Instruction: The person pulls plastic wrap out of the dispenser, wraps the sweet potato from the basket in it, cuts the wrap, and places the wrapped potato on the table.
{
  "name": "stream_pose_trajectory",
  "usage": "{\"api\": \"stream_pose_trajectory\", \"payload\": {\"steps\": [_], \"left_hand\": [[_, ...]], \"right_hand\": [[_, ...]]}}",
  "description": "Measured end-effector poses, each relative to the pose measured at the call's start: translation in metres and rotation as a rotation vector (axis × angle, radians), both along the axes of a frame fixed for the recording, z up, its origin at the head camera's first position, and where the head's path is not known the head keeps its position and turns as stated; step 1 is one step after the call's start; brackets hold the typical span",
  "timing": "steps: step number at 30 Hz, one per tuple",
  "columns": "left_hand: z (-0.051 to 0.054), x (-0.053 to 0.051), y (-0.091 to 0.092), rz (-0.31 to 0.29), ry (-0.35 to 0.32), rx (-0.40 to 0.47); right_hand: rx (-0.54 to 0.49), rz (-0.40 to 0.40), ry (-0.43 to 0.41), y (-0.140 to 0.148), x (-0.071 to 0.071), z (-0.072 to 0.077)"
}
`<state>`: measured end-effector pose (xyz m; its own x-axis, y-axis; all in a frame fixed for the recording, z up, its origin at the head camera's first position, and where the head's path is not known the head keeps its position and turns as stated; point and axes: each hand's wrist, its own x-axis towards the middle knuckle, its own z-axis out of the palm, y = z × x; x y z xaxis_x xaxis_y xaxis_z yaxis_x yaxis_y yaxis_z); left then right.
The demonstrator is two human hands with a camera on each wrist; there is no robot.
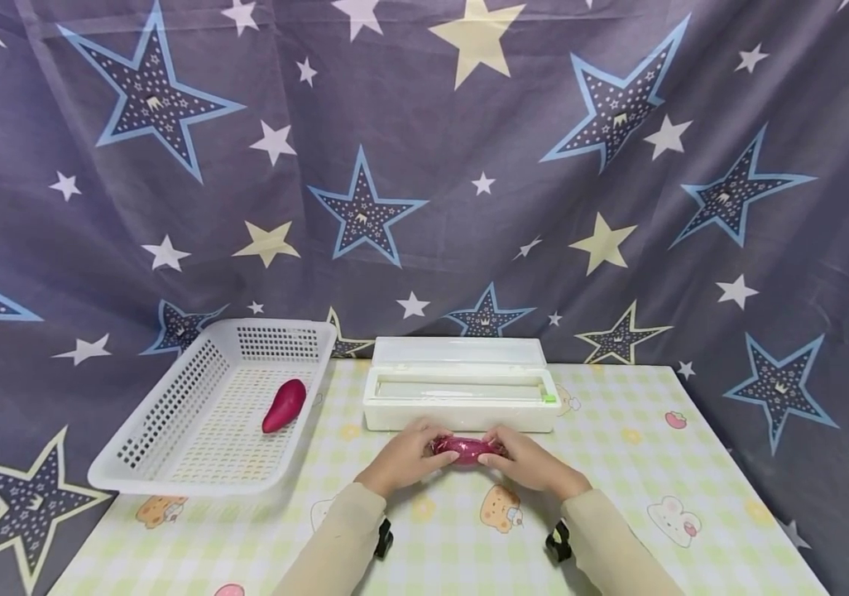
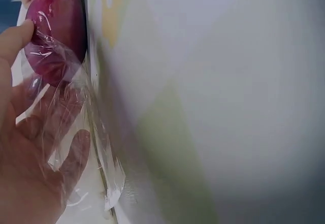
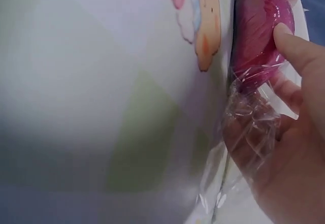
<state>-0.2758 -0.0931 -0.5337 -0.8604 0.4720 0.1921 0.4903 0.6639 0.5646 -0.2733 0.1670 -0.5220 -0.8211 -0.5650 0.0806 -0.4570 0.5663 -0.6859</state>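
Nearest you, your beige sleeves reach in over the desk, with small black devices at the wrists; the desk's green-and-white checked surface carries printed pictures, among them a bear, a rabbit and a strawberry. Beyond that, your left hand and right hand are a little apart, each gripping one end of the wrapped magenta piece, thumbs on its near side and fingers behind; you cannot tell here whether it rests on the desk. Loose clear film trails crumpled from its ends across both palms. Just past your hands lies the white box, its lid raised at the back and a bright green tab at its right end. Over to your left, the white basket holds an unwrapped magenta piece. Farthest off hangs the dark backdrop, printed with stars, some bearing little crowns
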Motion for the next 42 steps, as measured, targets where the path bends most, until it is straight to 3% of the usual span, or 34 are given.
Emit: {"api": "stream_pose_trajectory", "payload": {"steps": [3, 6, 13, 17, 19, 23, 29, 33, 36, 42], "left_hand": [[0.001, 0.0, -0.001, 0.015, -0.025, 0.045], [0.003, 0.001, -0.002, 0.022, -0.008, 0.039], [0.013, 0.004, 0.001, 0.068, 0.211, -0.158], [0.018, 0.002, 0.01, 0.022, 0.323, -0.174], [0.02, 0.001, 0.014, -0.005, 0.344, -0.165], [0.02, 0.0, 0.019, -0.01, 0.324, -0.153], [0.019, -0.003, 0.019, -0.004, 0.303, -0.142], [0.02, -0.002, 0.018, 0.0, 0.294, -0.116], [0.02, -0.003, 0.017, 0.018, 0.293, -0.109], [0.02, -0.006, 0.017, 0.042, 0.28, -0.108]], "right_hand": [[0.006, 0.01, -0.004, -0.001, -0.003, 0.003], [0.018, 0.009, -0.01, -0.001, -0.004, 0.004], [0.028, 0.013, -0.009, 0.0, -0.007, 0.002], [0.027, 0.008, -0.005, 0.001, -0.008, 0.002], [0.02, 0.001, -0.002, 0.0, -0.008, 0.002], [0.012, -0.015, 0.029, 0.001, -0.006, 0.003], [0.078, -0.051, 0.108, 0.007, 0.002, 0.008], [0.134, -0.143, 0.213, 0.008, 0.006, 0.012], [0.121, -0.207, 0.283, 0.004, 0.007, 0.016], [0.047, -0.139, 0.3, -0.012, 0.007, 0.019]]}}
